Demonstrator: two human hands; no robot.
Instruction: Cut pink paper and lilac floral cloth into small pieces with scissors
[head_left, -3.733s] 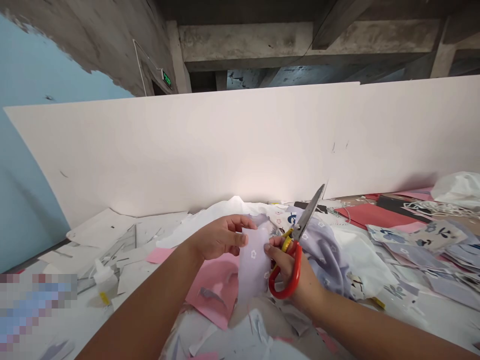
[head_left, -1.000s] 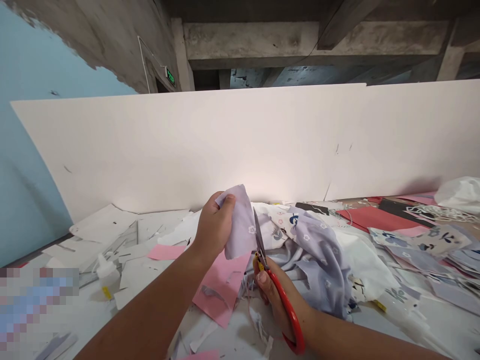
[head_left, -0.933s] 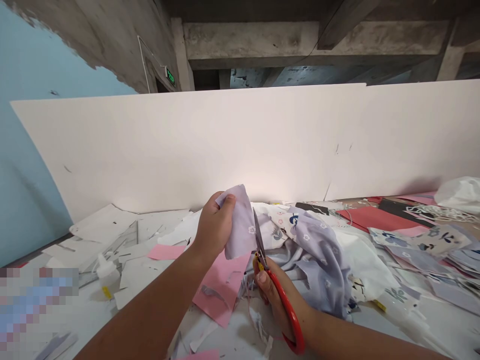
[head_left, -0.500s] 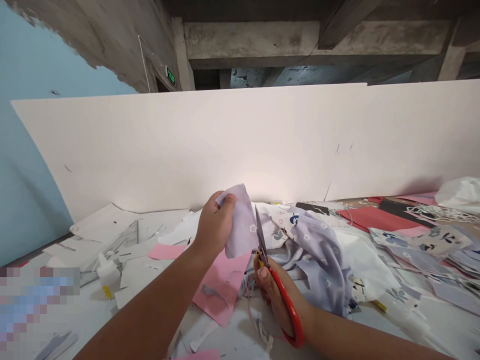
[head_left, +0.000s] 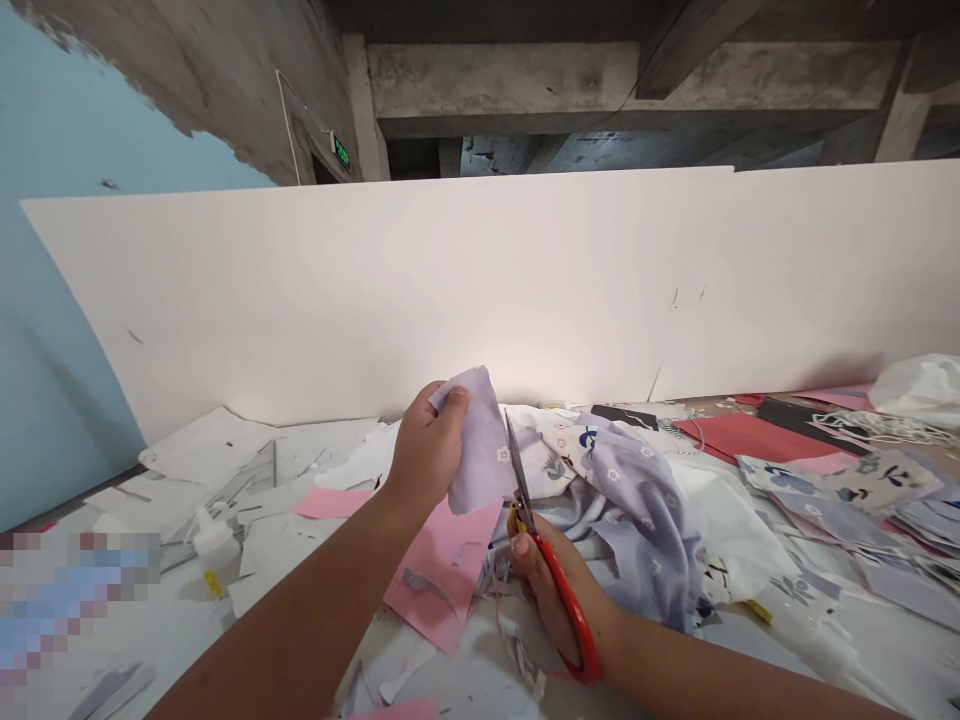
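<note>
My left hand (head_left: 431, 440) pinches a small lavender piece of fabric (head_left: 480, 455) with a white flower print, thumb on its near face. In my right hand (head_left: 555, 575) is a pair of scissors (head_left: 571, 600) with red handles, its blades pointing up along the fabric's right edge. The blades look closed or nearly so; whether they touch the fabric I cannot tell. Below the fabric lies a pink sheet (head_left: 442, 570) with a cut-out hole. Behind my right hand a crumpled heap of lavender printed cloth (head_left: 652, 520) rests on the table.
White paper scraps (head_left: 180, 490) and a small white bottle (head_left: 216, 545) lie at left. On the right are red sheets (head_left: 750, 438), printed fabric pieces (head_left: 847, 480), a white cord bundle (head_left: 889, 428) and another translucent bottle (head_left: 799, 625). A white board (head_left: 450, 280) stands along the back.
The scissors have shifted very slightly left and up with my right hand. My left hand and the lavender fabric have moved only a little to the left.
</note>
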